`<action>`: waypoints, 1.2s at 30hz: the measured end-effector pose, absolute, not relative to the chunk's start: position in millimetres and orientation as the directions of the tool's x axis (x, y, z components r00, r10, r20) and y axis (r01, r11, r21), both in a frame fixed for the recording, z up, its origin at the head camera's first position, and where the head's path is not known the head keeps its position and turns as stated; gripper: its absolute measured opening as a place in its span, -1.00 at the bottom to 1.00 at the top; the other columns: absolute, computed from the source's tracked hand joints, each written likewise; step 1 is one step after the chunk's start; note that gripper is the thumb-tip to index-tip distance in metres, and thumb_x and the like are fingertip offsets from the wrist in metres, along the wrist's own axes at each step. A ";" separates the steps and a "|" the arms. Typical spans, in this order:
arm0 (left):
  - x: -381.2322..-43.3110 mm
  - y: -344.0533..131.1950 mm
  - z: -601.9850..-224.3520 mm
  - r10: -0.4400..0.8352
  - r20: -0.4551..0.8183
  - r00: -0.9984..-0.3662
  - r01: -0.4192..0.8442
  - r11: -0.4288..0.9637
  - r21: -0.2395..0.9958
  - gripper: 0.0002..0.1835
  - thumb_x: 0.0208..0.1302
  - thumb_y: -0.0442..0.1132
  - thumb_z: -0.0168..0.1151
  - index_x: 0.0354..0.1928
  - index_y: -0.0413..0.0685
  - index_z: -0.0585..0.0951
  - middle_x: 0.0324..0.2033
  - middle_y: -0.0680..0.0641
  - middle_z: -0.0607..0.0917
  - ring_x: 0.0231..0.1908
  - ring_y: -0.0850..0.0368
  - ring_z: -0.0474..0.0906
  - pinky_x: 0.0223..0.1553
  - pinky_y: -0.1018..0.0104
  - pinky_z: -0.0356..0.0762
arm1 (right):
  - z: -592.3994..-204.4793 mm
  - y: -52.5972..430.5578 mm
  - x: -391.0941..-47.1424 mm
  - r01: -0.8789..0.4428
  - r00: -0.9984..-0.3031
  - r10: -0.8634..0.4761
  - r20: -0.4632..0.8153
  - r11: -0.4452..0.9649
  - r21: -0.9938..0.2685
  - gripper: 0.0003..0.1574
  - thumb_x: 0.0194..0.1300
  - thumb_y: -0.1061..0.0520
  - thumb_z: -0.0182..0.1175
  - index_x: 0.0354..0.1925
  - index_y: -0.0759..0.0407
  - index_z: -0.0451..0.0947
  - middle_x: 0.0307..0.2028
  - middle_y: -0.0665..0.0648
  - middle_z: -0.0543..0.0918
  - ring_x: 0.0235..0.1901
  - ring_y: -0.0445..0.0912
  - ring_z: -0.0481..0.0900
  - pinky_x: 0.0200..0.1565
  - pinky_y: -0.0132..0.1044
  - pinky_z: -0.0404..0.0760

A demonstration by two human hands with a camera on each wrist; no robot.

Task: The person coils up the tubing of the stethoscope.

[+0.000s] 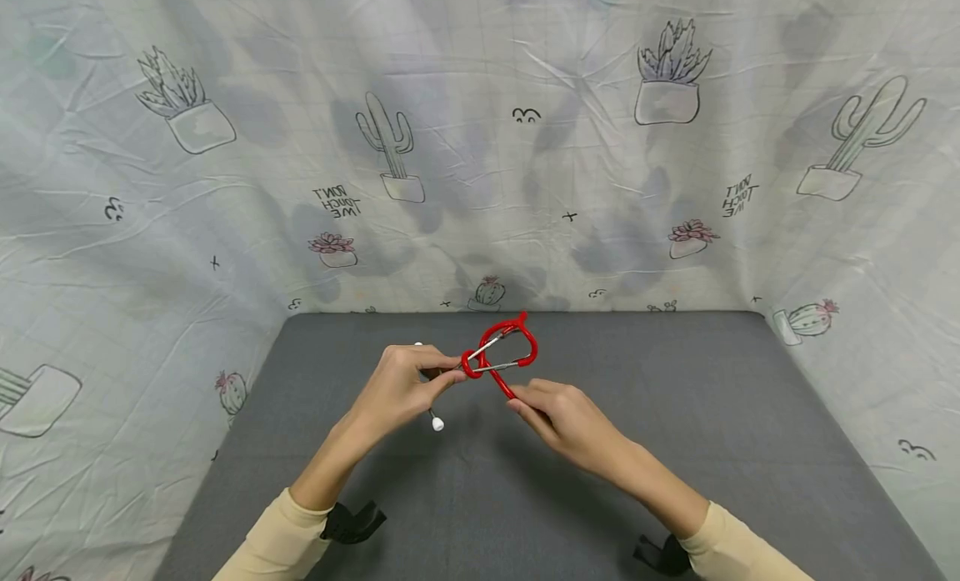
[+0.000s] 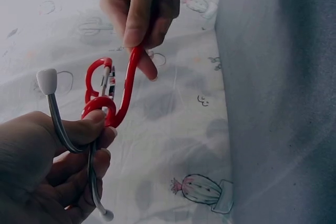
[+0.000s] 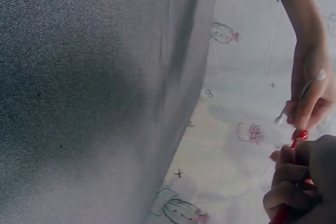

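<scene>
Above the table (image 1: 675, 381), 2 hands (image 1: 401, 388) (image 1: 573, 418) (curled) grip a stethoscope (image 2: 129, 82).

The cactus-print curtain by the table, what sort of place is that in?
Probably a small screened-off work or filming booth: the cactus-print curtain surrounds the visible sides of a grey cloth-covered table, with a red stethoscope held above. Beyond the curtain, I can't tell.

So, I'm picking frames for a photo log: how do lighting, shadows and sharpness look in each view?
Head: fairly even light, soft shadows on the dark grey fabric-covered table, glossy red tubing reasonably sharp. Left wrist: bluish, hazy at upper left, dark down the right side. Right wrist: bare right hand dark and soft-edged at lower right.
</scene>
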State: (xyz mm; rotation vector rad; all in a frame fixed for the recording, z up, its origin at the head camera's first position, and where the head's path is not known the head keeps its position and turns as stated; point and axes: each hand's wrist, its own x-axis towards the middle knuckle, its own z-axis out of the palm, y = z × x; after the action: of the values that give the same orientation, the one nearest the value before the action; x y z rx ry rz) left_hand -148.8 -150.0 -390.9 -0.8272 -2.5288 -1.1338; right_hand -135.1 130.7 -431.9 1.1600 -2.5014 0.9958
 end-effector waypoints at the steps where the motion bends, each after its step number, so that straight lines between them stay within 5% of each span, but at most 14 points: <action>1: -149.3 -150.2 -390.8 0.399 0.428 -0.811 0.585 0.537 0.608 -0.83 0.27 -0.34 0.59 -0.11 -0.10 0.91 -0.34 0.05 0.89 -0.45 0.39 0.61 -0.33 0.37 0.72 | -430.7 130.4 -133.5 -0.742 -0.667 -0.599 0.443 0.482 -0.465 -0.79 0.58 0.11 0.32 0.06 0.10 0.80 -0.45 -0.13 0.55 -0.50 -0.43 0.27 -0.47 -0.55 0.37; 7: -152.5 -152.3 -390.4 0.416 0.353 -0.838 0.541 0.555 0.632 -0.86 0.29 -0.34 0.57 -0.12 -0.15 0.90 -0.33 0.01 0.89 -0.46 0.40 0.58 -0.39 0.41 0.67 | -422.3 130.6 -124.3 -0.767 -0.637 -0.624 0.453 0.572 -0.290 -0.75 0.47 0.15 0.43 0.07 0.15 0.79 -0.42 -0.10 0.58 -0.55 -0.43 0.25 -0.52 -0.63 0.28; 13: -155.5 -154.7 -391.9 0.417 0.256 -0.872 0.475 0.598 0.645 -0.89 0.31 -0.35 0.56 -0.15 -0.16 0.91 -0.34 -0.01 0.89 -0.58 0.38 0.39 -0.57 0.48 0.34 | -407.5 133.5 -112.6 -0.770 -0.595 -0.664 0.454 0.633 -0.084 -0.79 0.33 0.17 0.54 -0.09 0.13 0.76 -0.47 -0.07 0.48 -0.63 -0.39 0.16 -0.58 -0.65 0.10; 18: -156.2 -153.8 -391.2 0.437 0.195 -0.878 0.447 0.604 0.660 -0.87 0.31 -0.34 0.56 -0.14 -0.18 0.90 -0.35 -0.01 0.88 -0.59 0.37 0.40 -0.57 0.48 0.35 | -388.6 137.6 -103.6 -0.752 -0.568 -0.680 0.463 0.658 0.044 -0.78 0.27 0.18 0.59 -0.17 0.10 0.74 -0.49 -0.06 0.45 -0.62 -0.35 0.15 -0.60 -0.61 0.09; 30: -157.6 -151.4 -387.2 0.478 0.139 -0.867 0.447 0.625 0.640 -0.90 0.30 -0.32 0.57 -0.16 -0.13 0.91 -0.33 0.01 0.90 -0.61 0.38 0.36 -0.57 0.49 0.27 | -357.5 140.1 -91.5 -0.720 -0.589 -0.697 0.409 0.682 0.127 -0.63 0.22 0.27 0.54 -0.44 0.10 0.48 -0.61 -0.08 0.24 -0.62 -0.31 -0.06 -0.57 -0.56 -0.12; 36: -155.2 -149.2 -389.5 0.547 0.069 -0.834 0.458 0.618 0.638 -0.89 0.33 -0.30 0.56 -0.15 -0.12 0.91 -0.28 -0.02 0.92 -0.66 0.40 0.30 -0.60 0.50 0.18 | -354.8 138.6 -102.7 -0.761 -0.440 -0.768 0.465 0.594 0.261 -0.62 0.15 0.20 0.61 -0.41 0.05 0.52 -0.58 -0.07 0.33 -0.61 -0.28 -0.03 -0.56 -0.50 -0.10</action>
State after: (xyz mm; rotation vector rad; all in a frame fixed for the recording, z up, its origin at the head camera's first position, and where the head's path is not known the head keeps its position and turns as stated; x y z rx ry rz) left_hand -155.2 -149.2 -389.5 -0.9193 -2.9433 -1.0999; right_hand -102.7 138.6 -354.8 1.2101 -2.2785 -0.0173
